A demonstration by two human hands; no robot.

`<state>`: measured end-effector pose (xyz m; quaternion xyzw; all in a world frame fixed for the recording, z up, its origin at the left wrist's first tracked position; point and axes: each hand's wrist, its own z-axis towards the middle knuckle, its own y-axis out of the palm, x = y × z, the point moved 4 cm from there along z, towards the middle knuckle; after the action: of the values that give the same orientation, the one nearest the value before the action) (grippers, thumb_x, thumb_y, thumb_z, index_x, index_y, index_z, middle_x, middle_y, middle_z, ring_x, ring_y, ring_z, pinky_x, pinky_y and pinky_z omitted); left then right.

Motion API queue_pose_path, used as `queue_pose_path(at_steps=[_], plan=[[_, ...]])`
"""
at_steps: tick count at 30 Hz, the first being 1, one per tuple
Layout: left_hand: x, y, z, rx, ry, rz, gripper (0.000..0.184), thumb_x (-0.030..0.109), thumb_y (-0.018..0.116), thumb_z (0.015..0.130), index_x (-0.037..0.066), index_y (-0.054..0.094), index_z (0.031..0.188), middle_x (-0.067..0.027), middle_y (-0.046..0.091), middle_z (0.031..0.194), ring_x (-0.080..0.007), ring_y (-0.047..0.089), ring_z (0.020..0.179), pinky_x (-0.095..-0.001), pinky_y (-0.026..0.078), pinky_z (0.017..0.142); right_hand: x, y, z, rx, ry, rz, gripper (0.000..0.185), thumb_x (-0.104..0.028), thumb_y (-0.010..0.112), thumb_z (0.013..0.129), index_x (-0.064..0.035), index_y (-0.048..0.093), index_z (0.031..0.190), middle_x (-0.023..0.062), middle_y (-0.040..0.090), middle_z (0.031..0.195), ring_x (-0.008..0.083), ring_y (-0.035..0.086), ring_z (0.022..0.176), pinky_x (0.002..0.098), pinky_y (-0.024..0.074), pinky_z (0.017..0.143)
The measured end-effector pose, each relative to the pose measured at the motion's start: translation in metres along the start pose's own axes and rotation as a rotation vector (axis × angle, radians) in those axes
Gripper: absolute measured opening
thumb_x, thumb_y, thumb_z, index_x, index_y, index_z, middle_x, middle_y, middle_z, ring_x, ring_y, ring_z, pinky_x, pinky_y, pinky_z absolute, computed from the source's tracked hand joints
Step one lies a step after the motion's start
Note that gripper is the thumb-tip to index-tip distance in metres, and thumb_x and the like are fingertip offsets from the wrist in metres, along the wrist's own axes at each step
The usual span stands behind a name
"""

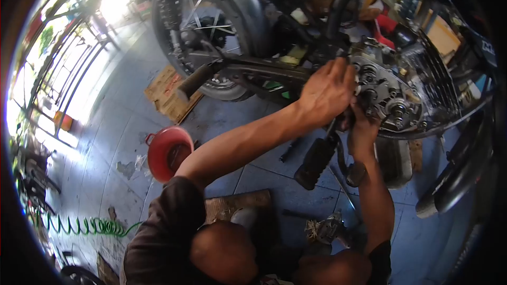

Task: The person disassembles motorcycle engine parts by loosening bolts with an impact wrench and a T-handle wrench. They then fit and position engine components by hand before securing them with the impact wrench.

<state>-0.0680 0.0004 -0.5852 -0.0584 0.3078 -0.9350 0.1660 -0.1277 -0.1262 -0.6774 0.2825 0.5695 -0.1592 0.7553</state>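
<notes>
The opened motorcycle engine [388, 92] shows bare shafts and gears on its side, and both of my hands work at its left edge. My left hand [330, 87] reaches across with its fingers bent and pressed together against that edge; what they pinch is hidden. Just below it, my right hand [364, 132] is raised with its fingers closed near the lower gear shaft, and any small part in them is concealed. A black rubber footrest [316, 163] hangs beneath my hands. The swingarm [264, 69] runs from the engine toward the rear wheel [208, 26].
A red bucket [169, 153] stands on the tiled floor, left of my arm. Cardboard [169, 92] lies by the wheel. A metal pan [393, 166] sits under the engine, and an exhaust pipe [454, 179] juts out at right. Loose metal parts [327, 229] lie near my knees. A green coiled hose [90, 226] stretches at lower left.
</notes>
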Motion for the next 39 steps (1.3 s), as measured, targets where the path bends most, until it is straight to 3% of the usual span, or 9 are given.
queue_pose_path(at_steps=[3, 4, 7, 11, 21, 25, 28, 31, 39], plan=[[0.055, -0.085, 0.014, -0.271, -0.098, -0.092, 0.016, 0.013, 0.063, 0.081, -0.002, 0.058, 0.083, -0.0137, 0.053, 0.084, -0.0285, 0.058, 0.077, -0.0416, 0.05, 0.067, 0.009, -0.008, 0.002, 0.102, -0.021, 0.028, 0.018, -0.018, 0.071, 0.087, -0.0025, 0.066, 0.096, 0.0028, 0.061, 0.066, 0.0092, 0.052, 0.049, 0.0225, 0.0388, 0.043], [0.076, -0.107, 0.012, -0.459, 0.039, 0.001, 0.028, 0.018, 0.064, 0.072, -0.004, 0.064, 0.09, -0.018, 0.064, 0.092, -0.0237, 0.061, 0.081, -0.0348, 0.051, 0.055, 0.009, -0.011, 0.002, 0.164, -0.01, 0.05, 0.018, -0.017, 0.071, 0.086, -0.0018, 0.066, 0.096, 0.0033, 0.061, 0.067, 0.0095, 0.053, 0.05, 0.0226, 0.0394, 0.043], [0.121, -0.146, 0.031, -0.467, -0.164, 0.337, 0.029, 0.026, 0.066, 0.076, 0.004, 0.05, 0.066, -0.0096, 0.05, 0.074, -0.0178, 0.057, 0.071, -0.0292, 0.045, 0.053, -0.001, -0.002, 0.0, 0.069, 0.18, 0.059, 0.018, -0.014, 0.071, 0.086, -0.0001, 0.065, 0.096, 0.0055, 0.062, 0.067, 0.0106, 0.055, 0.05, 0.0238, 0.0409, 0.042], [0.138, -0.148, 0.036, -1.056, 0.195, 0.064, 0.037, 0.043, 0.076, 0.067, 0.009, 0.071, 0.081, -0.0092, 0.062, 0.08, -0.0244, 0.058, 0.064, -0.0325, 0.055, 0.059, 0.003, -0.003, 0.002, 0.051, 0.144, 0.149, 0.017, -0.012, 0.071, 0.085, -0.0001, 0.065, 0.095, 0.0065, 0.061, 0.065, 0.0113, 0.054, 0.046, 0.0244, 0.0404, 0.04], [0.13, -0.122, 0.023, -0.634, 0.359, -0.244, 0.023, 0.02, 0.071, 0.064, 0.005, 0.071, 0.081, -0.0129, 0.067, 0.084, -0.0239, 0.064, 0.072, -0.0376, 0.054, 0.06, 0.002, -0.002, 0.0, 0.092, 0.155, 0.086, 0.016, -0.012, 0.07, 0.085, -0.0007, 0.064, 0.094, 0.0066, 0.059, 0.064, 0.0124, 0.051, 0.046, 0.0259, 0.04, 0.042], [0.055, -0.06, 0.038, -0.392, -0.07, -0.056, 0.02, 0.016, 0.071, 0.064, 0.006, 0.069, 0.082, -0.0101, 0.067, 0.083, -0.0279, 0.068, 0.079, -0.039, 0.057, 0.064, 0.001, -0.006, 0.0, -0.078, -0.129, -0.066, 0.016, -0.015, 0.068, 0.087, -0.0015, 0.064, 0.093, 0.0055, 0.059, 0.064, 0.0113, 0.049, 0.045, 0.0247, 0.0391, 0.043], [0.011, -0.005, 0.021, -0.256, -0.09, 0.017, 0.025, 0.012, 0.068, 0.072, 0.005, 0.059, 0.094, -0.0168, 0.06, 0.09, -0.034, 0.064, 0.085, -0.0415, 0.055, 0.066, -0.012, -0.001, -0.003, -0.165, -0.351, -0.178, 0.016, -0.017, 0.067, 0.088, -0.002, 0.064, 0.093, 0.0048, 0.058, 0.064, 0.0105, 0.048, 0.045, 0.024, 0.0385, 0.044], [-0.007, 0.012, 0.017, -0.104, 0.078, -0.086, 0.027, 0.014, 0.068, 0.075, 0.005, 0.057, 0.099, -0.0126, 0.057, 0.096, -0.0323, 0.061, 0.094, -0.0403, 0.055, 0.069, -0.006, 0.002, -0.002, 0.031, 0.131, 0.123, 0.013, -0.014, 0.067, 0.088, -0.0028, 0.063, 0.091, 0.0031, 0.058, 0.064, 0.0091, 0.047, 0.044, 0.0236, 0.0363, 0.043], [-0.019, 0.022, 0.009, -0.043, 0.142, -0.061, 0.025, 0.012, 0.067, 0.074, 0.003, 0.061, 0.097, -0.0138, 0.05, 0.098, -0.0309, 0.059, 0.091, -0.0373, 0.056, 0.07, -0.002, 0.002, -0.002, 0.096, 0.098, 0.115, 0.01, -0.013, 0.07, 0.086, -0.0059, 0.063, 0.088, 0.0003, 0.058, 0.063, 0.0079, 0.048, 0.044, 0.0229, 0.0345, 0.04]])
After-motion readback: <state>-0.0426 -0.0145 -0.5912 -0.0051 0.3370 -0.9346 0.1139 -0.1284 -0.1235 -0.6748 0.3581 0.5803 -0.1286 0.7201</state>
